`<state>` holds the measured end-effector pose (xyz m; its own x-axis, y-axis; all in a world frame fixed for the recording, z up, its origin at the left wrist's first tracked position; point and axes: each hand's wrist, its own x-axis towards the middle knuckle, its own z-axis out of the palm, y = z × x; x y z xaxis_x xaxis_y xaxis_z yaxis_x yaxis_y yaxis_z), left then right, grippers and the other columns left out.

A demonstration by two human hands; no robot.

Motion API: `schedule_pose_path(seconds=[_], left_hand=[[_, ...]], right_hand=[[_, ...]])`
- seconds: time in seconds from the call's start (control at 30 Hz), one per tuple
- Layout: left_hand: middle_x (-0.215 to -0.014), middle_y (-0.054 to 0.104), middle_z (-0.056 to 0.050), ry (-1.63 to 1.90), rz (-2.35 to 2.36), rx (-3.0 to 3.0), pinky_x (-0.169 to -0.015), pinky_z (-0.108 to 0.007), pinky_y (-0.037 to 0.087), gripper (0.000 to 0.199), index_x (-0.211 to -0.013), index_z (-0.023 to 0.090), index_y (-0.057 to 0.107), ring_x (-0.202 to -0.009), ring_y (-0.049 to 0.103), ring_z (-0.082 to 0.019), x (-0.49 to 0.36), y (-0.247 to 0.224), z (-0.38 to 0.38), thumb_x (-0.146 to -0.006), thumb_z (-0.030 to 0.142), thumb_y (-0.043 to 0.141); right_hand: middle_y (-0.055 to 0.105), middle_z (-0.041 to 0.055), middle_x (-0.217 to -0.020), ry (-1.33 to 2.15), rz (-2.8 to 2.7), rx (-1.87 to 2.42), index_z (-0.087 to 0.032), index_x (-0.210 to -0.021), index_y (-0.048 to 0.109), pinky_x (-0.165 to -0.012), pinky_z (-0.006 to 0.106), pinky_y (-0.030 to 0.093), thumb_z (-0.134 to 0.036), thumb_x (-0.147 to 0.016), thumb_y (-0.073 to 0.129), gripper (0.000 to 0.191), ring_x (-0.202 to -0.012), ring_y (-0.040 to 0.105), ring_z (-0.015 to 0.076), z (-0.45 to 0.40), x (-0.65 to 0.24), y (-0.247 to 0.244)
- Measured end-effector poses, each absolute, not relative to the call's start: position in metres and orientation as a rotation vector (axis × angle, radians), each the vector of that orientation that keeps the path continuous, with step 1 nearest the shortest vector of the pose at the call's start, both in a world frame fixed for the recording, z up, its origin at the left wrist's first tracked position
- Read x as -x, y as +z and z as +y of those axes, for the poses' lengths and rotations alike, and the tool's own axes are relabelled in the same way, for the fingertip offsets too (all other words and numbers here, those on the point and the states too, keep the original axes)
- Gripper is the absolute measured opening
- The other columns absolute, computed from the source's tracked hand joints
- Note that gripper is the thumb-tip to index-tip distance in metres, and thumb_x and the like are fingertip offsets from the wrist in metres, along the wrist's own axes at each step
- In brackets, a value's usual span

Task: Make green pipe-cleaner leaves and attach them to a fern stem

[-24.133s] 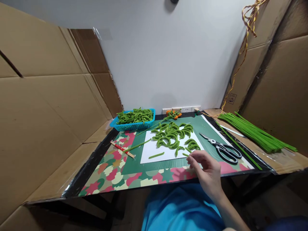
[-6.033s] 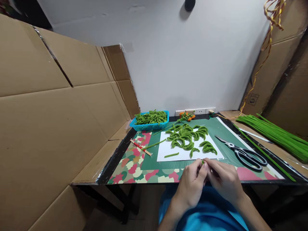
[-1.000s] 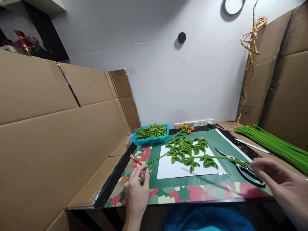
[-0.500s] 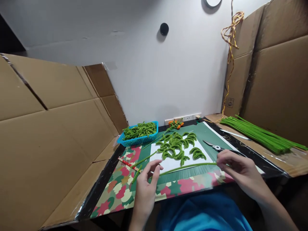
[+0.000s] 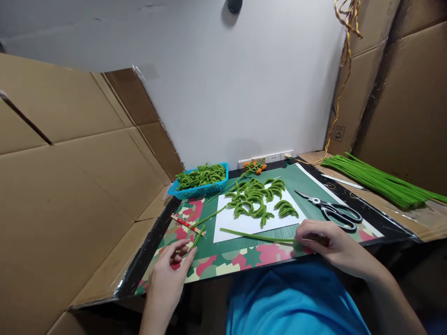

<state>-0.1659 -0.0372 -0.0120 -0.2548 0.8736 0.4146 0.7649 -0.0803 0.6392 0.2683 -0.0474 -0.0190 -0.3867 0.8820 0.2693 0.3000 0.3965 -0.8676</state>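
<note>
My right hand [image 5: 326, 244] is closed on one end of a long green pipe cleaner [image 5: 256, 236], which stretches leftward over the front edge of a white sheet [image 5: 223, 235]. My left hand [image 5: 169, 267] is open at the front left, thumb and forefinger apart. Just beyond its fingertips lies a short green pipe cleaner piece [image 5: 198, 237]. Behind that, a red stick [image 5: 183, 222] rests on the patterned mat, with a longer green stem [image 5: 209, 217] by its end. Curved, leaf-like bunches of green pipe cleaner [image 5: 253, 197] cover much of the sheet.
Black-handled scissors [image 5: 328, 207] lie right of the sheet. A blue basket [image 5: 199, 190] full of green pieces stands at the back left, beside orange flowers [image 5: 254, 166]. Straight green pipe cleaners [image 5: 380, 181] are bundled at right. Cardboard walls [image 5: 87, 186] flank the table.
My left hand has moved left, away from the long pipe cleaner, to the short piece. My right hand has shifted slightly left with the pipe cleaner, uncovering the scissor handles. The view has tilted down.
</note>
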Motion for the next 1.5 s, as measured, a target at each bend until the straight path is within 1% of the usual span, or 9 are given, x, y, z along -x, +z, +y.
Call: schedule_pose_path(seconds=[0.2, 0.33, 0.53, 0.77, 1.0, 1.17, 1.23, 1.37, 1.5], left_hand=[[-0.095, 0.073, -0.009, 0.934, 2.341, -1.946, -0.071, -0.036, 0.048, 0.03, -0.086, 0.025, 0.069, -0.09, 0.069, -0.03, 0.155, -0.013, -0.035, -0.093, 0.05, 0.054], [-0.086, 0.071, -0.006, 0.966, 2.341, -1.846, -0.063, -0.031, 0.042, 0.026, -0.087, 0.025, 0.06, -0.076, 0.068, -0.027, 0.146, -0.009, -0.037, -0.099, 0.045, 0.048], [-0.081, 0.068, -0.003, 1.262, 1.956, -1.794, -0.065, -0.031, 0.049, 0.027, -0.09, 0.025, 0.056, -0.074, 0.067, -0.025, 0.125, -0.005, -0.047, -0.103, 0.048, 0.051], [-0.083, 0.067, 0.0, 1.388, 1.4, -1.937, -0.074, -0.026, 0.052, 0.015, -0.094, 0.023, 0.066, -0.078, 0.065, -0.018, 0.053, 0.01, -0.069, -0.105, 0.033, 0.063], [-0.083, 0.067, 0.0, 1.28, 1.137, -2.01, -0.07, -0.024, 0.05, 0.013, -0.095, 0.022, 0.065, -0.075, 0.065, -0.016, 0.015, 0.013, -0.062, -0.107, 0.025, 0.061], [-0.09, 0.07, -0.001, 1.353, 1.171, -1.958, -0.076, -0.026, 0.053, 0.009, -0.099, 0.023, 0.067, -0.081, 0.067, -0.017, 0.017, 0.011, -0.064, -0.105, 0.029, 0.066], [-0.094, 0.072, -0.002, 1.42, 1.193, -1.883, -0.08, -0.026, 0.054, 0.011, -0.112, 0.024, 0.067, -0.087, 0.068, -0.018, 0.015, 0.011, -0.066, -0.104, 0.032, 0.068], [-0.093, 0.072, -0.003, 1.454, 1.129, -1.643, -0.078, -0.027, 0.054, 0.042, -0.139, 0.025, 0.053, -0.085, 0.068, -0.019, 0.003, 0.009, -0.067, -0.104, 0.041, 0.068], [-0.09, 0.071, -0.003, 1.338, 1.04, -1.511, -0.07, -0.024, 0.054, 0.04, -0.125, 0.022, 0.061, -0.08, 0.067, -0.018, -0.013, 0.004, -0.063, -0.097, 0.047, 0.076]], right_hand=[[0.075, 0.0085, -0.115, 0.743, -2.025, 1.114, -0.026, -0.106, 0.075, -0.099, 0.041, 0.051, -0.032, -0.111, 0.046, 0.03, -0.112, 0.067, 0.0271, -0.04, -0.269, -0.028], [0.078, 0.0097, -0.114, 0.519, -2.003, 1.135, -0.027, -0.106, 0.077, -0.103, 0.049, 0.05, -0.034, -0.108, 0.055, 0.024, -0.114, 0.068, 0.0308, -0.036, -0.266, -0.036], [0.079, 0.0103, -0.109, 0.462, -1.831, 0.967, -0.027, -0.11, 0.077, -0.089, 0.043, 0.06, -0.034, -0.108, 0.057, 0.021, -0.105, 0.073, 0.0291, -0.044, -0.241, -0.03], [0.08, 0.0087, -0.116, 1.006, -1.624, 0.849, -0.027, -0.131, 0.075, -0.084, 0.033, 0.067, -0.041, -0.105, 0.065, 0.031, -0.099, 0.078, 0.0236, -0.062, -0.22, -0.016], [0.077, 0.0062, -0.085, 1.216, -1.417, 0.695, -0.019, -0.095, 0.08, -0.069, 0.028, 0.066, -0.041, -0.101, 0.072, 0.023, -0.075, 0.076, 0.0194, -0.06, -0.211, -0.015], [0.075, 0.0049, -0.078, 1.218, -1.36, 0.692, -0.019, -0.096, 0.079, -0.064, 0.027, 0.065, -0.041, -0.098, 0.077, 0.022, -0.068, 0.075, 0.0183, -0.059, -0.207, -0.016], [0.075, 0.0044, -0.079, 1.167, -1.309, 0.688, -0.019, -0.097, 0.078, -0.062, 0.028, 0.067, -0.04, -0.097, 0.078, 0.021, -0.066, 0.074, 0.0181, -0.058, -0.204, -0.017], [0.079, 0.0074, -0.093, 0.85, -1.336, 0.736, -0.022, -0.102, 0.079, -0.064, 0.03, 0.069, -0.034, -0.097, 0.077, 0.013, -0.076, 0.077, 0.0208, -0.056, -0.201, -0.022], [0.08, 0.0071, -0.094, 0.457, -1.543, 0.724, -0.024, -0.107, 0.078, -0.077, 0.034, 0.066, -0.016, -0.1, 0.069, 0.014, -0.085, 0.077, 0.0229, -0.053, -0.201, -0.025]])
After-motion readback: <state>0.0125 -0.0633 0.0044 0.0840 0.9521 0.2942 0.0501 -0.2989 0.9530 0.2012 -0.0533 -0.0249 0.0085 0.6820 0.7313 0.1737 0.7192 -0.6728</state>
